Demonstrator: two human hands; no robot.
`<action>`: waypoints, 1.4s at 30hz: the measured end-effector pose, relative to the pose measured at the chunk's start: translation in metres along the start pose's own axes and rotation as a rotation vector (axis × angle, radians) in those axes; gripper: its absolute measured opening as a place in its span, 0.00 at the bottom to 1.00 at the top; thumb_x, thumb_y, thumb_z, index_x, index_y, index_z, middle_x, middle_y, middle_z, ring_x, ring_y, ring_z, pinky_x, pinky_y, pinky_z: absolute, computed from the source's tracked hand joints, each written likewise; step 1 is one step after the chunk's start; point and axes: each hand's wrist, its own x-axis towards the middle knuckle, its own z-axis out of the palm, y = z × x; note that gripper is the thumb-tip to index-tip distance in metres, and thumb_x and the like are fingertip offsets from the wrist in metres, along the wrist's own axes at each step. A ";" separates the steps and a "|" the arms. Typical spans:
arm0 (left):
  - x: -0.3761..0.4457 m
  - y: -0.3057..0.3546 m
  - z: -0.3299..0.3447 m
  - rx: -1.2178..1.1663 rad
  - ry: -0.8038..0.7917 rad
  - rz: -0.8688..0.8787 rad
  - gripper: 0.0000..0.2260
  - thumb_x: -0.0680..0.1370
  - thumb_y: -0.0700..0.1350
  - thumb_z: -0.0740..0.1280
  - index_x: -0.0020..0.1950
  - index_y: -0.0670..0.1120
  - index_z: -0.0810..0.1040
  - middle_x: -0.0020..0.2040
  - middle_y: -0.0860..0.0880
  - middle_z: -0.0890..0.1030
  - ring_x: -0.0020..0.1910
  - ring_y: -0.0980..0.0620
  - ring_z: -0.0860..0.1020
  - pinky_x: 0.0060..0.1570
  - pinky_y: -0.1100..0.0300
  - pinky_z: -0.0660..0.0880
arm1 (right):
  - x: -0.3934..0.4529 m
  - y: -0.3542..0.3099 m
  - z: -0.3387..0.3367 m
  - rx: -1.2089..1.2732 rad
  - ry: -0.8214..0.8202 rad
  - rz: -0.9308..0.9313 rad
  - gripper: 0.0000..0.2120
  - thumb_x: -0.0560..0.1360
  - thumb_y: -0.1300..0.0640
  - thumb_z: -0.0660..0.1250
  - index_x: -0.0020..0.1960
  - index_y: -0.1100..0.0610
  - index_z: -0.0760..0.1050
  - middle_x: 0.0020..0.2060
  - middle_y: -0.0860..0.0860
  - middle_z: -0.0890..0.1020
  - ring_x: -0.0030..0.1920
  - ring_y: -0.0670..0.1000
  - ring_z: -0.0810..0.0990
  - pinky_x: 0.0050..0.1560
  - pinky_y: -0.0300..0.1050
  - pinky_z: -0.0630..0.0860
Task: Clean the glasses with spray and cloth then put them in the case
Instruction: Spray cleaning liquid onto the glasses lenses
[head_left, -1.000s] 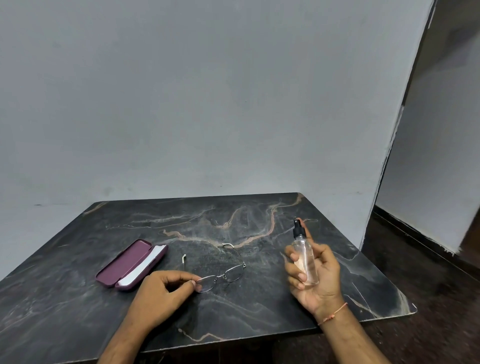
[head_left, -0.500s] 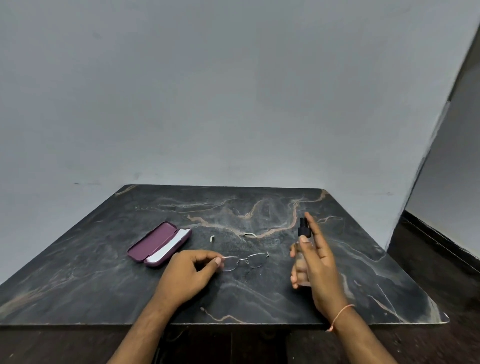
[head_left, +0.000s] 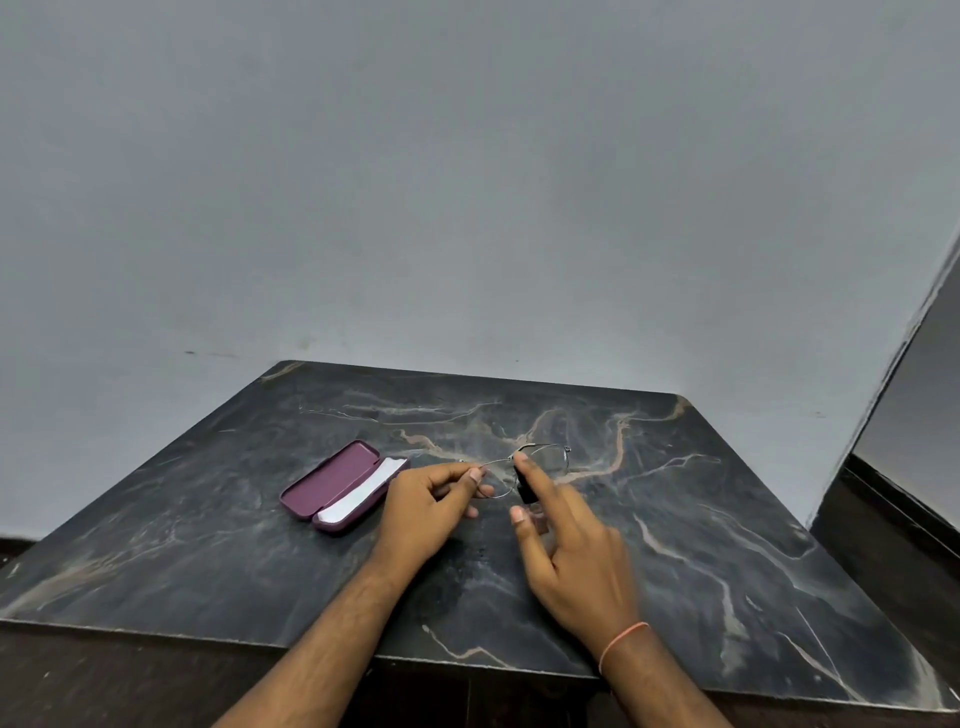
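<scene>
The head view looks down on a dark marble worktop (head_left: 727, 545) with light veins, which stands against a plain grey wall (head_left: 467, 182).

The left hand (head_left: 426, 512) is above the middle of the worktop. Its thumb and forefinger are curled and pinch the thin metal glasses (head_left: 540, 465) at their left end, so that the frame is lifted and reaches to the right of the hand. One lens is in front of the right hand's forefinger, the other is behind it, further to the right.

The right hand (head_left: 566, 551) is just beside the left one, on the right. Its fingers are curled around a small spray bottle (head_left: 527, 491); only the black top of the bottle and a little of its clear body show between the fingers. The forefinger is stretched up, and its tip lies at the top of the bottle, very near to the glasses. A thin orange thread (head_left: 621, 642) is around the right wrist.

The purple case (head_left: 332, 480) lies open on the worktop, to the left of the left hand and near it. A white cloth (head_left: 361, 496) lies in its nearer half.
</scene>
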 end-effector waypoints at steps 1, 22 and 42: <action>-0.001 -0.002 0.001 -0.010 0.019 0.005 0.06 0.84 0.39 0.73 0.56 0.44 0.90 0.44 0.50 0.91 0.37 0.56 0.88 0.40 0.64 0.83 | -0.001 -0.001 0.001 -0.019 0.003 -0.016 0.28 0.83 0.38 0.58 0.82 0.28 0.55 0.52 0.39 0.79 0.38 0.43 0.80 0.34 0.43 0.78; -0.005 -0.007 -0.002 -0.024 0.053 0.062 0.06 0.83 0.43 0.74 0.58 0.47 0.90 0.44 0.54 0.91 0.32 0.51 0.87 0.40 0.60 0.84 | -0.005 0.002 0.004 0.116 0.098 0.088 0.27 0.84 0.46 0.64 0.81 0.36 0.63 0.61 0.42 0.82 0.39 0.41 0.80 0.39 0.46 0.82; -0.005 -0.008 -0.006 0.011 0.102 0.084 0.06 0.84 0.42 0.73 0.56 0.50 0.89 0.43 0.56 0.91 0.30 0.53 0.86 0.40 0.66 0.82 | 0.000 0.013 0.003 0.191 0.209 0.323 0.23 0.82 0.52 0.68 0.74 0.36 0.71 0.48 0.42 0.84 0.44 0.42 0.80 0.46 0.42 0.74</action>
